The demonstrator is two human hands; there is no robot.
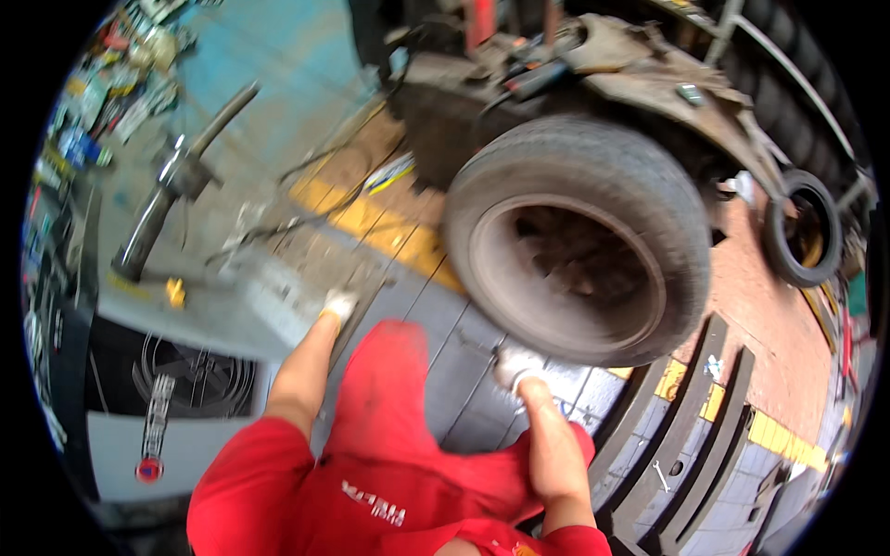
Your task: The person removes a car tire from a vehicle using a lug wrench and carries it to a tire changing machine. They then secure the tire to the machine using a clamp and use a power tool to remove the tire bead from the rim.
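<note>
A wheel with a worn tyre [681,218] and a dusty rim [487,243] stands ahead of me, slightly right of the middle. Low by the tyre's near left side is my right hand [519,365], in a whitish glove. Blur hides its fingers, and whether it touches the tyre I cannot tell. My left hand [340,304], also in a whitish glove, is beside the right edge of a grey machine [278,306]. Its fingers are smeared too, and nothing shows clearly in them.
On the left, a thick metal shaft [148,227] and a small yellow piece [175,293] sit on the machine. Dark metal rails [672,445] lie at right, a wrench [661,475] on one. A loose tyre [805,227] stands beyond. Dark cables [278,228] cross the floor.
</note>
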